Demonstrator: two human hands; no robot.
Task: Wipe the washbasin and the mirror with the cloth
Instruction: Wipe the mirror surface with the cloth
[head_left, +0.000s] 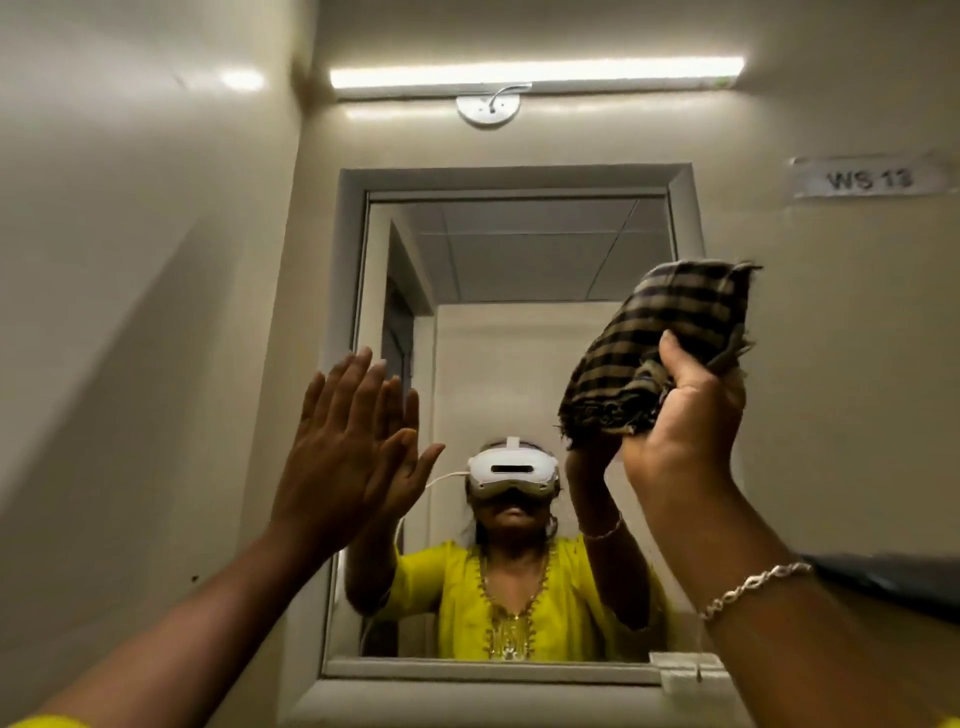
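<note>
Right hand (685, 410) nearest the lens, raised, fingers clenched round a bunched checked cloth (660, 353), brown with dark stripes; cloth sticks up and left out of the fist, frayed edges showing. Chain bracelet (753, 587) on that wrist. Left hand (345, 447) flat and spread, palm forward, holding nothing, at the mirror's left edge; whether it touches the glass can't be told. Mirror (519, 260) straight ahead in a pale grey frame (509, 176), cloth held up before its right side, contact with glass unclear. Reflection shows a person in a yellow top wearing a white headset (511, 467), both arms raised. Tube light (535, 75) lit on the wall above the frame, round white fitting (488, 109) under it. Label (870, 179) reading WS 13 on the wall upper right. Washbasin not in view
</note>
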